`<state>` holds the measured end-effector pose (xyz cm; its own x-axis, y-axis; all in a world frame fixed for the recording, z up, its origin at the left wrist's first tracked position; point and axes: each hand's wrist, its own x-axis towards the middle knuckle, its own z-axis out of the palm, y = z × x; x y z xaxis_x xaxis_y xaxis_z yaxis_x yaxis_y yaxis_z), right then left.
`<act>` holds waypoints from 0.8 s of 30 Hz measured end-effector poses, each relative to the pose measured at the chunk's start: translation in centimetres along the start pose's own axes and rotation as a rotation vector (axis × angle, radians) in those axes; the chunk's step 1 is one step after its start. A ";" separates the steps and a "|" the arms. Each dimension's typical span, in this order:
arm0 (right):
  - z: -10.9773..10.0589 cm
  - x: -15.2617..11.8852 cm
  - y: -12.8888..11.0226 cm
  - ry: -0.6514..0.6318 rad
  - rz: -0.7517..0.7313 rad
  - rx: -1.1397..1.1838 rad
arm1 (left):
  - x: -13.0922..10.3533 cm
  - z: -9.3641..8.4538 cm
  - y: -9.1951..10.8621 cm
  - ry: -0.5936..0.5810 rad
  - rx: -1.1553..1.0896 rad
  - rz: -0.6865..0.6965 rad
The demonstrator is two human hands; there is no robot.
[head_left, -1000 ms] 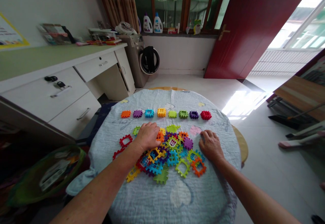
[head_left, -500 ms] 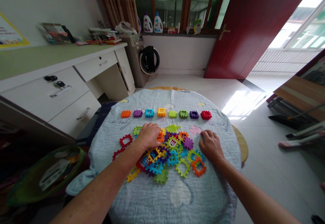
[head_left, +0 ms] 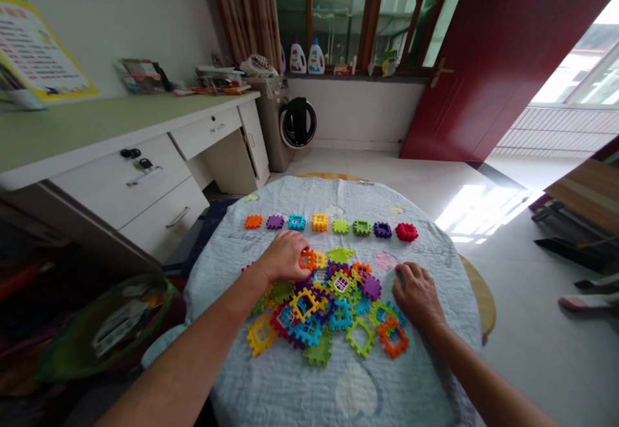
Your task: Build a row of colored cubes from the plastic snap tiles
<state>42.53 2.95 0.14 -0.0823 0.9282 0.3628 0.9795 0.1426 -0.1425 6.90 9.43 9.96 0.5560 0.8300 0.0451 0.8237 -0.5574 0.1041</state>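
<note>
Pale blue cloth (head_left: 271, 388) covers the round counter (head_left: 290, 195), its soft, slightly creased weave probably giving the plastic parts some grip against sliding. In the middle lies the pile of notched pieces (head_left: 341, 314), overlapping at many angles; set between the two forearms, it seems placed for easy reach from either side. A lime frame (head_left: 360, 340) and an orange frame (head_left: 392, 338) lie at its near right edge, where their outlines show almost whole.

Beyond the pile runs a row of eight blocks (head_left: 320, 222), from an orange block (head_left: 253, 221) at the left end to a red block (head_left: 407, 232) at the right. Each stands apart from its neighbours, a spacing that likely serves to keep them distinct from the loose heap.

The right hand (head_left: 416, 291) rests on the cloth just beside the pile, fingers loosely spread, gripping nothing that shows, perhaps as a support. The left hand (head_left: 286, 259) arches over the pile's far left part, thumb and fingers appearing to pinch an orange piece (head_left: 308, 259) by its left side, which leaves its grid exposed. A yellow piece (head_left: 321, 260) sits right beside it; whether the two are joined, I cannot tell.
</note>
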 end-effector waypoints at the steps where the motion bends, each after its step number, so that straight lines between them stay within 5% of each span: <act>1: 0.1 0.0 0.0 0.004 -0.003 -0.002 | -0.3 -0.3 -1.5 -0.001 -0.022 -0.009; 7: 0.2 -0.1 0.2 0.011 -0.020 -0.011 | -1.8 -2.2 -12.0 -0.050 0.031 -0.167; 11: 0.3 -0.1 0.3 0.000 -0.017 -0.006 | -1.3 -2.2 -16.7 -0.147 0.131 -0.282; 24: 0.2 -0.1 0.3 -0.016 -0.012 -0.003 | 2.7 -0.6 -20.6 -0.221 0.147 -0.329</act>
<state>42.79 2.97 -0.08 -0.0972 0.9318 0.3496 0.9790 0.1529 -0.1352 -8.67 23.20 8.56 0.2581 0.9486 -0.1831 0.9595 -0.2739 -0.0662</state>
